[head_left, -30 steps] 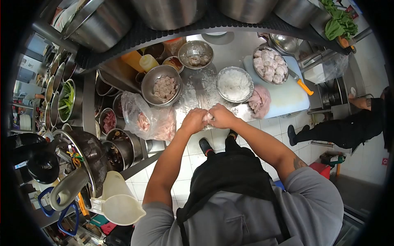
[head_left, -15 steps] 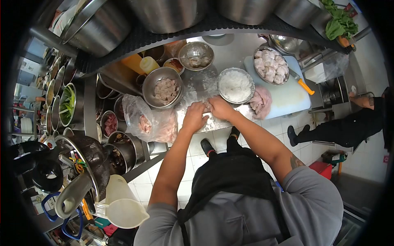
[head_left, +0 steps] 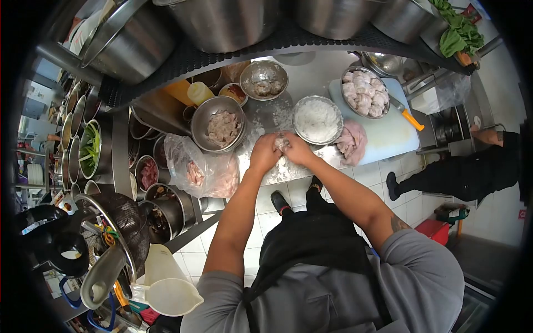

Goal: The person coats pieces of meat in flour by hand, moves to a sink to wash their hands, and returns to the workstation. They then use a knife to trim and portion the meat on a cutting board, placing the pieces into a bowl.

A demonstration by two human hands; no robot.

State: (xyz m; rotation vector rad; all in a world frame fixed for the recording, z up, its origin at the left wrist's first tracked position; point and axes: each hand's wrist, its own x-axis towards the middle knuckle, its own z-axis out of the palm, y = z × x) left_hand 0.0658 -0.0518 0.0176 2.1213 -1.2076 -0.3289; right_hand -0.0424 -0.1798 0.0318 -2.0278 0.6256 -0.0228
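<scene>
My left hand [head_left: 263,153] and my right hand [head_left: 296,149] meet over a floured steel counter [head_left: 277,119], both closed around a small floured lump of meat [head_left: 281,142]. Just beyond them stands a steel bowl of white flour [head_left: 317,119]. A bowl of chopped raw meat [head_left: 219,125] sits to the left of my hands. A bowl of shaped, coated pieces [head_left: 365,90] rests on a pale blue cutting board [head_left: 388,130], with raw meat slices [head_left: 351,139] at the board's left edge.
A knife with an orange handle [head_left: 410,116] lies on the board. A clear plastic bag of meat [head_left: 200,166] hangs at the counter's left edge. Large pots fill the shelf above. Another person in black [head_left: 472,172] stands at the right. A white jug [head_left: 164,283] is lower left.
My hands lifted from the counter surface and came together, now pressing the floured lump between them a little nearer the flour bowl.
</scene>
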